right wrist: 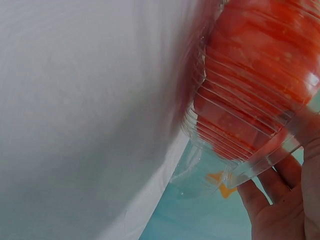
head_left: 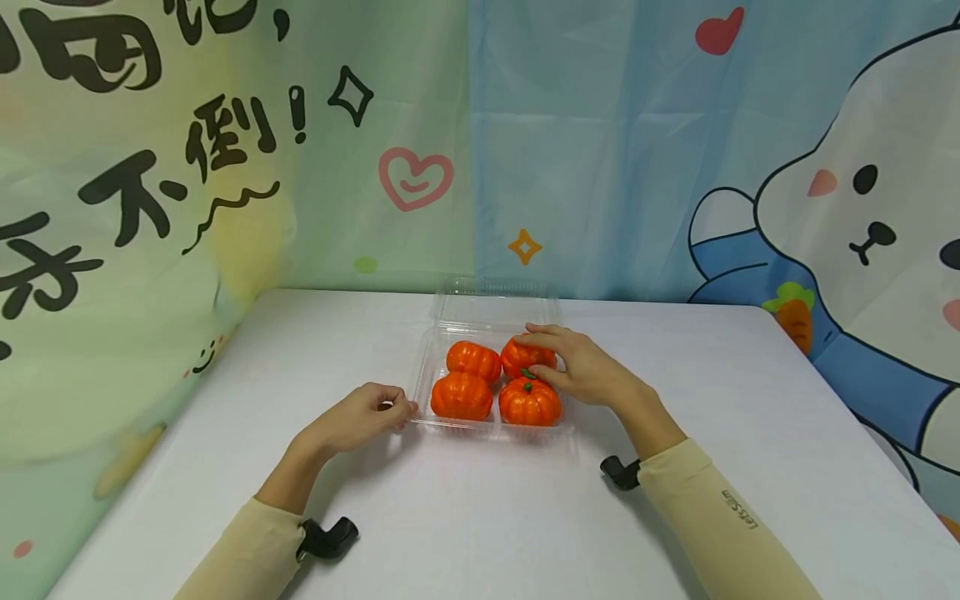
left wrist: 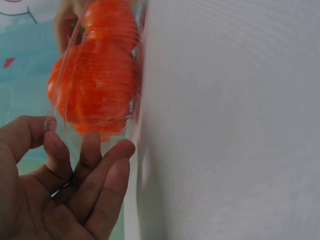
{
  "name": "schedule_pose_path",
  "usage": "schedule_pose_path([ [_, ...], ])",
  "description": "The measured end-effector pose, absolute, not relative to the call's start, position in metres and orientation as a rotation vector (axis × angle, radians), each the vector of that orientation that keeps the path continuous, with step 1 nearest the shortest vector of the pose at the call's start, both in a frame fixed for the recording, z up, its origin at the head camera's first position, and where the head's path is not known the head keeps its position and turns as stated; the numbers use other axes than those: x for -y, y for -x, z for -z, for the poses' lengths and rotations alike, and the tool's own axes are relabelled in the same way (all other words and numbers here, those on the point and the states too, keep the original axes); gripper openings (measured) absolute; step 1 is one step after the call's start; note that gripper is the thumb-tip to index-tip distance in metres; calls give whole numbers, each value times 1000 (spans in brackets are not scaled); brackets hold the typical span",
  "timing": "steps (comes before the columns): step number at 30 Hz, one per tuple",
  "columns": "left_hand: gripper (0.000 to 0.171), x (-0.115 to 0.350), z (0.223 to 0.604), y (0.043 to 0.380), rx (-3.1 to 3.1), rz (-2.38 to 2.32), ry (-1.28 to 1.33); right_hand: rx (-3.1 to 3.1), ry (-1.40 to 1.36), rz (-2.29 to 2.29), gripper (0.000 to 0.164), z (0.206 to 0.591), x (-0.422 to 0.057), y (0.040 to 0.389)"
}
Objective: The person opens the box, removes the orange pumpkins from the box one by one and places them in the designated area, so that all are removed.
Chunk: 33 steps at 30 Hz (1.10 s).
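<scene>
Several small orange toy pumpkins (head_left: 461, 396) sit in a clear plastic clamshell box (head_left: 457, 424), whose lid (head_left: 495, 308) stands open at the back. At the box's front left corner, my left hand (head_left: 372, 414) pinches the rim between thumb and forefinger; the left wrist view shows the other fingers (left wrist: 111, 192) spread below it. My right hand (head_left: 573, 362) reaches over the right side and holds the back right pumpkin (head_left: 517, 357), thumb by its green stem and fingers across its far side. The front right pumpkin (head_left: 530, 404) lies just below that thumb.
The box stands on a white-covered table (head_left: 480, 517), toward its back edge. Behind hangs a printed cloth backdrop (head_left: 585, 150) with a cartoon bear, hearts and lettering. A black wrist mount (head_left: 328, 539) sticks out from the left sleeve, another (head_left: 620, 472) from the right.
</scene>
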<state>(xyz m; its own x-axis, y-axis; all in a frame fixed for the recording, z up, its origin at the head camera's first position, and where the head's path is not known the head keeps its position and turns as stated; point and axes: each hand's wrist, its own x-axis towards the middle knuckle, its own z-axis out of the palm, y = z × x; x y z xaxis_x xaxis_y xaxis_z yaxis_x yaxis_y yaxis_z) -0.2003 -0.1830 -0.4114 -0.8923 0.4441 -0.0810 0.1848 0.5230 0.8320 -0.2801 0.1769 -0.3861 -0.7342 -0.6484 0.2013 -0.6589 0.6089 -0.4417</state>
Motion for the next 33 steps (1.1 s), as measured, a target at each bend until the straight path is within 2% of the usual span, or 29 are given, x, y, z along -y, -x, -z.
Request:
schedule_pose_path([
  [33, 32, 181, 410, 199, -2503, -1287, -496, 2550, -1213, -896, 46, 382, -180, 279],
])
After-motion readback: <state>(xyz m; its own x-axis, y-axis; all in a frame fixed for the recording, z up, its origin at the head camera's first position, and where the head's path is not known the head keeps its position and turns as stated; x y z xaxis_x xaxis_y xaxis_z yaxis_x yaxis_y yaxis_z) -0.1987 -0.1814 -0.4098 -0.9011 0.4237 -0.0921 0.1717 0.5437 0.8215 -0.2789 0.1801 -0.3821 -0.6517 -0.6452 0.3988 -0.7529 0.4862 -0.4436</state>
